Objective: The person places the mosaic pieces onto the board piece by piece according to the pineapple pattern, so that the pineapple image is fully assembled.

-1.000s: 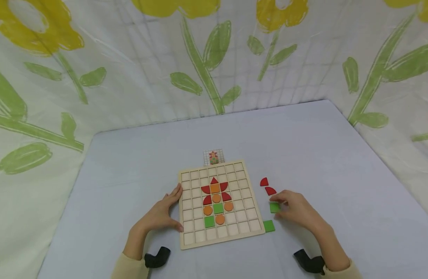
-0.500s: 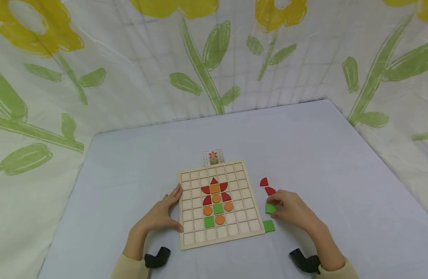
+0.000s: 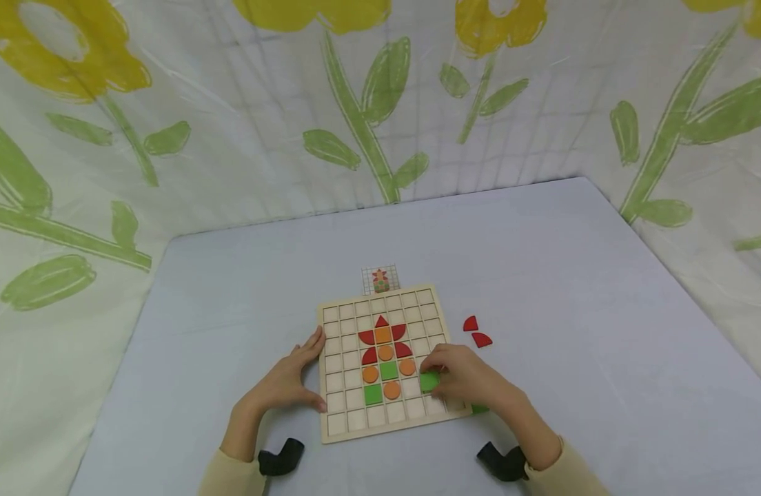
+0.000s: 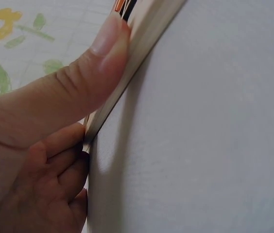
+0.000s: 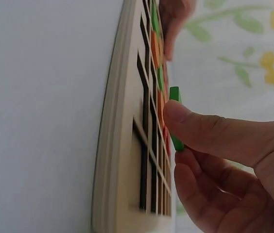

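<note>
My right hand (image 3: 464,375) pinches a green square tile (image 3: 429,381) between thumb and fingers, over the right part of the wooden grid board (image 3: 349,432). In the right wrist view the tile (image 5: 175,93) stands edge-on, close above the board's face. My left hand (image 3: 287,379) rests against the board's left edge, thumb and fingers spread along it; the left wrist view shows the thumb (image 4: 110,48) on the rim. In the board's cells lie a red triangle (image 3: 381,322), red quarter-round pieces (image 3: 403,350), orange discs (image 3: 392,390), an orange square (image 3: 382,335) and green squares (image 3: 373,395).
Two red quarter-round pieces (image 3: 482,339) lie on the table right of the board. Another green square (image 3: 480,408) shows partly behind my right hand at the board's lower right corner. A small pattern card (image 3: 380,279) touches the far edge. A flower-printed cloth (image 3: 244,138) hangs behind.
My right hand has taken the green square tile from the table beside the board and carried it left, over the board. The left hand stays at the board's edge.
</note>
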Tool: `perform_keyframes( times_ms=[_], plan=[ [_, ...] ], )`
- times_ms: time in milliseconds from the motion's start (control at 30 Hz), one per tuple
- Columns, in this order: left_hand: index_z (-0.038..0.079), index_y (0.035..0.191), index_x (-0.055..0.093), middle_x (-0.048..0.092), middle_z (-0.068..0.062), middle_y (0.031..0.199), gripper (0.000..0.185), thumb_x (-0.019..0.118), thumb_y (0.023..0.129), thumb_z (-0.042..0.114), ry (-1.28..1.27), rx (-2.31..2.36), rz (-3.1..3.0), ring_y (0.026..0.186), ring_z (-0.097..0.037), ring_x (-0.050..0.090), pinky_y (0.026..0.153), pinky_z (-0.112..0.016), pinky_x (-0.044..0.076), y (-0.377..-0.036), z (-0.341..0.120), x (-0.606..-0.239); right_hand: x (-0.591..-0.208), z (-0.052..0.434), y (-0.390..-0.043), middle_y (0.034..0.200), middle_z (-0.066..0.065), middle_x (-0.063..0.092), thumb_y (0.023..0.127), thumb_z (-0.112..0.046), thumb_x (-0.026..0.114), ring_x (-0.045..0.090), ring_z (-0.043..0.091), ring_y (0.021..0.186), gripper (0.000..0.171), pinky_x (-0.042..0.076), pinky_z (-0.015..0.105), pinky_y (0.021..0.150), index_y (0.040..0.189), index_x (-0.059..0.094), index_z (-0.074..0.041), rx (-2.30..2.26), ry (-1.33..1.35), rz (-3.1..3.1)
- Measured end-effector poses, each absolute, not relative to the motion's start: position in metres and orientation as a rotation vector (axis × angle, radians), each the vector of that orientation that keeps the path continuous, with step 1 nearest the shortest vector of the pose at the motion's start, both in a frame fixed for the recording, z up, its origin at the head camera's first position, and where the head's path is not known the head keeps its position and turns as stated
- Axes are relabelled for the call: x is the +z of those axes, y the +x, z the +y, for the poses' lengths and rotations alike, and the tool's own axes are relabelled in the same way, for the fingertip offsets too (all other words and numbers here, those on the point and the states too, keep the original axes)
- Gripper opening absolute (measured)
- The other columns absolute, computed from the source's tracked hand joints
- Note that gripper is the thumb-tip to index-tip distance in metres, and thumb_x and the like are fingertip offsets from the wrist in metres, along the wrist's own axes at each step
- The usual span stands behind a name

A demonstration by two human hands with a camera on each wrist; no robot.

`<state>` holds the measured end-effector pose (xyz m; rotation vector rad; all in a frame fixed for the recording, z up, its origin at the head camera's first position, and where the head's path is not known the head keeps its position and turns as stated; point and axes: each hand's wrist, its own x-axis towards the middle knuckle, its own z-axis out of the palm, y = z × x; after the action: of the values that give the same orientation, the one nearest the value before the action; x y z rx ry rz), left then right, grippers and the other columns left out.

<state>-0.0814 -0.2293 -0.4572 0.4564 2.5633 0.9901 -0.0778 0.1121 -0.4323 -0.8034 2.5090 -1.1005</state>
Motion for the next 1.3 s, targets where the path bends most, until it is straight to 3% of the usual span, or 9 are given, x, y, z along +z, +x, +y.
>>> perform_keyframes(
  times_ms=[300,767,1000,1200,1300],
  plan=[
    [-0.006,0.149,0.026,0.015,-0.019,0.159,0.122,0.094,0.053,0.027,0.468,0.986,2.565,0.144,-0.039,0.017,0.117,-0.054,0.013,-0.081,-0.229,-0.456,-0.436,0.088,-0.081,0.094,-0.005,0.063,0.074,-0.001,0.082,0.059,0.011,0.088,0.027,0.055,0.025,0.080,0.099,0.072,-0.007,-1.026,-0.860,2.415],
    [-0.007,0.149,0.025,0.015,-0.020,0.158,0.123,0.094,0.053,0.027,0.467,0.988,2.561,0.144,-0.039,0.017,0.118,-0.053,0.013,-0.082,-0.229,-0.456,-0.439,0.084,-0.078,0.090,-0.002,0.065,0.076,0.000,0.080,0.057,0.011,0.083,0.020,0.053,0.024,0.074,0.094,0.073,-0.005,-1.009,-0.932,2.497],
    [-0.007,0.149,0.025,0.015,-0.020,0.158,0.123,0.094,0.053,0.026,0.472,0.992,2.560,0.144,-0.039,0.017,0.118,-0.053,0.013,-0.082,-0.228,-0.455,-0.434,0.101,-0.085,0.095,-0.005,0.066,0.078,-0.006,0.080,0.058,0.014,0.088,0.023,0.054,0.028,0.077,0.100,0.073,-0.007,-1.116,-0.720,2.495],
    [-0.007,0.149,0.025,0.014,-0.020,0.158,0.123,0.094,0.053,0.027,0.467,0.989,2.558,0.144,-0.040,0.017,0.117,-0.054,0.013,-0.081,-0.228,-0.454,-0.432,0.130,-0.105,0.100,0.009,0.069,0.079,0.000,0.077,0.063,0.025,0.091,0.023,0.056,0.038,0.081,0.102,0.071,0.001,-1.278,-0.502,2.616],
    [-0.007,0.149,0.025,0.014,-0.020,0.158,0.123,0.094,0.053,0.027,0.463,0.992,2.555,0.144,-0.040,0.017,0.117,-0.055,0.013,-0.081,-0.228,-0.454,-0.432,0.141,-0.115,0.100,0.015,0.069,0.080,0.001,0.075,0.064,0.029,0.091,0.026,0.057,0.040,0.076,0.105,0.069,0.004,-1.306,-0.315,2.693]
  ],
)
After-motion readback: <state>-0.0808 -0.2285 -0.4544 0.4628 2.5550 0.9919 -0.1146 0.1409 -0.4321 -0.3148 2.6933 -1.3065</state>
